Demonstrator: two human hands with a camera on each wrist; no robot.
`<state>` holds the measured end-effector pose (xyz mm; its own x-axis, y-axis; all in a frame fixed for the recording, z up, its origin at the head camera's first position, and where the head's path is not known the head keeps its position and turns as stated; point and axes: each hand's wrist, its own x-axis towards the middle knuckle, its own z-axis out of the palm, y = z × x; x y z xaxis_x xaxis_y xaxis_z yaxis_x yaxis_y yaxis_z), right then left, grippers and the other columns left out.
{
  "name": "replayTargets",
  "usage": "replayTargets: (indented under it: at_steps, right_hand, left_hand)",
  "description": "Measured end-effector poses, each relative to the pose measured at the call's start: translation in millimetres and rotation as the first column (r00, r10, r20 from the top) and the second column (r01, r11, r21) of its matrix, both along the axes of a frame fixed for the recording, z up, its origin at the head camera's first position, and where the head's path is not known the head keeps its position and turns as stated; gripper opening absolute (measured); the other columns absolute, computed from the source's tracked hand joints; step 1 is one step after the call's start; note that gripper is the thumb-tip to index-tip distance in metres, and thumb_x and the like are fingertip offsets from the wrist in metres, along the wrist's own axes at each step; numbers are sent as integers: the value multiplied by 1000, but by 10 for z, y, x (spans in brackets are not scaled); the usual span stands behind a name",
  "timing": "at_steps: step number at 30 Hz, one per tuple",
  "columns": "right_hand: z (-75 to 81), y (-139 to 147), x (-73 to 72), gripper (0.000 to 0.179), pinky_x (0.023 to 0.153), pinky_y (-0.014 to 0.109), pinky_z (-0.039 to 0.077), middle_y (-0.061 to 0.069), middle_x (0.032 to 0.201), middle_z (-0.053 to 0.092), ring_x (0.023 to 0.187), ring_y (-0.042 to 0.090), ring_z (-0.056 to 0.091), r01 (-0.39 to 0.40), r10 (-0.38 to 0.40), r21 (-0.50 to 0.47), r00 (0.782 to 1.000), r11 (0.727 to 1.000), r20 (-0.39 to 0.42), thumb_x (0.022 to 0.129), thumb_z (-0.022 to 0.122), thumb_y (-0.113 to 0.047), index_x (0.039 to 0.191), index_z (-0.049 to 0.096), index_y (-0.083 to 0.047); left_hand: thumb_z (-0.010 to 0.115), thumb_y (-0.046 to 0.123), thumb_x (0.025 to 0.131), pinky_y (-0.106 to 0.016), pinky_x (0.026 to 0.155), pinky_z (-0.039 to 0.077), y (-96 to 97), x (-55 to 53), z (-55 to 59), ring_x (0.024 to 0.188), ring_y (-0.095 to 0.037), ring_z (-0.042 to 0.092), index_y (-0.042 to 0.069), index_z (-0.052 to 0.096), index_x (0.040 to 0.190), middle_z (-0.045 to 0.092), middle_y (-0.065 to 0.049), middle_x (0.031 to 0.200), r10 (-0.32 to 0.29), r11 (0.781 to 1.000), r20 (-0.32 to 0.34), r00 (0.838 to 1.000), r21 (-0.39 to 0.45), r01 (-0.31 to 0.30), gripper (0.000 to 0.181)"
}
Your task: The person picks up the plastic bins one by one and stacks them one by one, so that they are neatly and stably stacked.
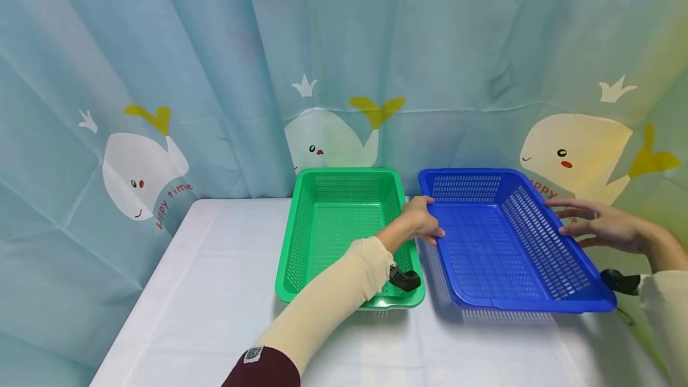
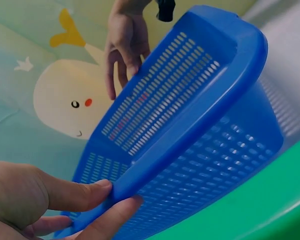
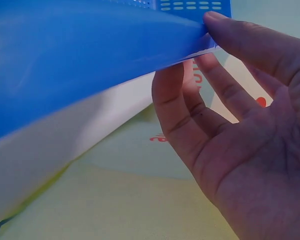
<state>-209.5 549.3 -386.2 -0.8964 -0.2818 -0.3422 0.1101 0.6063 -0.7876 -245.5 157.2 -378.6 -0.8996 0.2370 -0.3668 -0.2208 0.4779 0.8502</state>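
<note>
Blue basket [image 1: 478, 249] at the right of the counter [image 1: 226, 267], mouth up; impossible to judge whether any part of the base hangs free. Left grip [image 1: 423, 220] clasped on the rim beside the green basket [image 1: 341, 226], pinching with thumb on one side and finger on the other, plain in the left wrist view. Right grip [image 1: 604, 227] at the opposite rim, with thumb against the edge and fingers loosely bent on the outside; no telling whether really grasping or merely touching. Opposite long sides, probably for an even hold and to keep a wide, shallow shape from tipping; rim rather than wall, presumably for a lip easily pinched.

To the left, green basket, mouth up too and nearly alongside, with only a narrow gap between rims and so little room for knuckles. Left sleeve [image 1: 328, 291] slantwise above, hiding part of the green floor and near rim. Black mount [image 1: 404, 279] at the left wrist, over the near right corner and perhaps apt to catch there on a low move. Curtain [image 1: 215, 46] close behind both, likely leaving little depth at the back.
</note>
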Motion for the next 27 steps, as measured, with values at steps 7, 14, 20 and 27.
replayTargets:
  at_steps: [7, 14, 20, 27]
  right_hand:
    - [-10, -11, 32, 59, 86, 52, 61, 42, 151, 25, 106, 26, 67, 8, -8, 8, 1000, 1000, -29, 106, 57, -11, 158, 32, -23]
    - [-16, 0, 33, 59, 85, 48, 62, 39, 150, 27, 105, 24, 68, 12, -12, 16, 999, 1000, -38, 105, 57, -11, 157, 34, -26]
    - [-26, 2, 26, 58, 84, 45, 62, 26, 143, 41, 103, 24, 68, 13, -12, 12, 999, 1000, -45, 105, 58, -10, 156, 36, -26]
    - [-14, 12, 35, 57, 80, 44, 63, -19, 122, 53, 99, 24, 70, 2, -3, -19, 996, 1000, -84, 104, 57, -4, 155, 40, -24]
  left_hand:
    - [85, -8, 79, -33, 53, 62, 8, 4, -1, 59, -30, 73, 23, 53, 150, 61, -24, 135, -3, 1000, -2, 1000, -14, 3, 84]
    - [85, -9, 79, -37, 64, 64, 5, 14, 23, 59, -31, 73, 23, 53, 150, 61, -25, 132, 10, 1000, 12, 1000, -9, -10, 84]
    - [85, -10, 79, -33, 58, 63, 12, 16, 19, 60, -31, 74, 24, 56, 148, 59, -27, 135, 33, 999, 23, 999, 4, -33, 82]
    - [83, -12, 79, -37, 66, 65, -11, 30, 20, 60, -31, 74, 24, 56, 148, 61, -27, 127, 40, 997, 26, 999, 63, -42, 82]
